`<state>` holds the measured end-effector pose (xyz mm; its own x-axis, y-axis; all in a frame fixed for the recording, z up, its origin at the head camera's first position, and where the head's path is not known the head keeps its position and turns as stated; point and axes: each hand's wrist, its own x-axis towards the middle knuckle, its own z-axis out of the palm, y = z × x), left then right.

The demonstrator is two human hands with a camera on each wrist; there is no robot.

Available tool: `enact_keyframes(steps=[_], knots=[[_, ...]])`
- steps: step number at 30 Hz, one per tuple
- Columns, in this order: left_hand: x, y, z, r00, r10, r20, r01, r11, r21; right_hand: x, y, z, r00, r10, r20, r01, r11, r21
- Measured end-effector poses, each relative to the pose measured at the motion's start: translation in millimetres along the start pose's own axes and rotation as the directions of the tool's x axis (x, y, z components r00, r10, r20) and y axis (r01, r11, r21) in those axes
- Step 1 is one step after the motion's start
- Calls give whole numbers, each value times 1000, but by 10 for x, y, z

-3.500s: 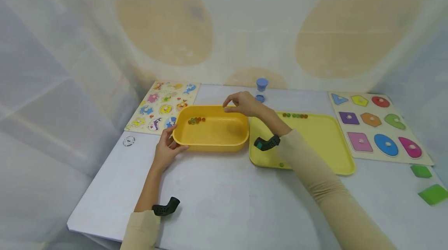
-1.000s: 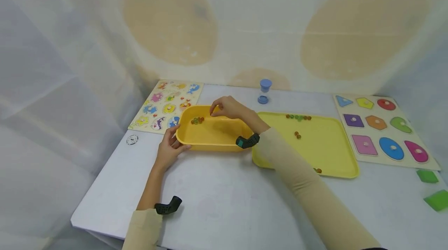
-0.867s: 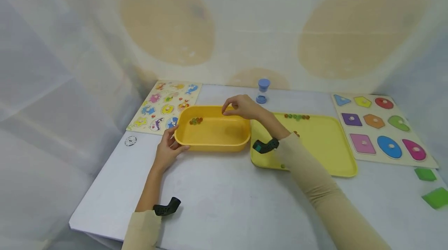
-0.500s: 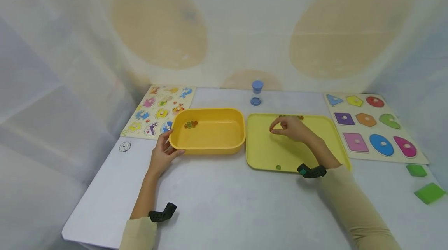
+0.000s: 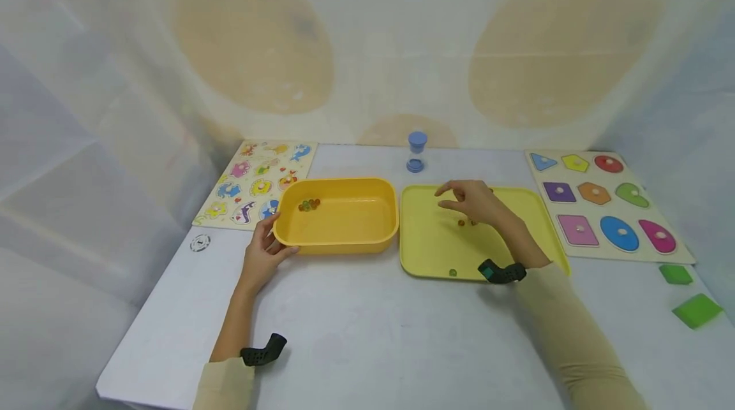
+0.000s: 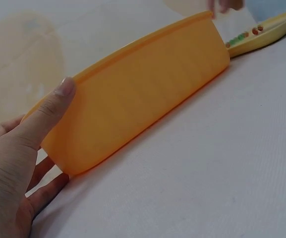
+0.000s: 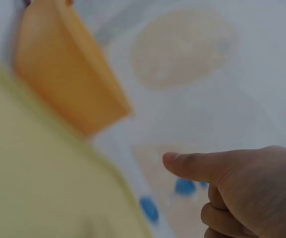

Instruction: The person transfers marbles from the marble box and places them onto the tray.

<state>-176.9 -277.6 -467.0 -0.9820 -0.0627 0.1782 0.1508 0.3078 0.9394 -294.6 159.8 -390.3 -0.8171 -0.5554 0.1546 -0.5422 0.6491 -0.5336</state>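
Two orange beads (image 5: 461, 223) lie on the yellow tray (image 5: 425, 241), just on the near side of the right hand (image 5: 473, 201); that hand is poised over the tray with thumb and index finger apart and nothing between them; a green bead (image 5: 453, 273) sits by the tray's near edge, and the left wrist view shows a row of green and orange beads (image 6: 239, 38) in the tray, beyond the hand. Just left of the tray stands the orange bin (image 5: 356, 215), with a small cluster of beads (image 5: 309, 205) in its far left part; the left hand (image 5: 262, 258) grips the bin's left end, thumb on the near wall. An hourglass (image 5: 416, 153) stands upright behind, on the white worktop (image 5: 367, 333); an animal puzzle board (image 5: 274, 174) lies at the left, a round token (image 5: 200, 243) near it; a shape puzzle board (image 5: 576, 209) lies right of the tray, with two green blocks (image 5: 697, 311) near its front corner.
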Motion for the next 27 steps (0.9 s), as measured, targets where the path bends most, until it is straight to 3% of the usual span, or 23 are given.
enact_keyframes(steps=[5,10,14,19,27], knots=[[-19,84,-1,1000,-7,11,7,999,-33,587,-471,37,995,-102,20,100,991,89],[-56,219,9,1000,6,15,-6,998,-57,1210,-891,305,966,-162,199,143,984,107],[-59,240,14,999,21,25,-20,998,-53,1545,-1147,594,932,-184,311,169,983,75],[-48,225,21,999,17,27,-16,998,-54,1731,-1299,925,929,-150,338,147,989,33],[-60,272,11,1000,4,13,-3,1000,-22,1777,-1287,1282,942,-91,324,92,996,12]])
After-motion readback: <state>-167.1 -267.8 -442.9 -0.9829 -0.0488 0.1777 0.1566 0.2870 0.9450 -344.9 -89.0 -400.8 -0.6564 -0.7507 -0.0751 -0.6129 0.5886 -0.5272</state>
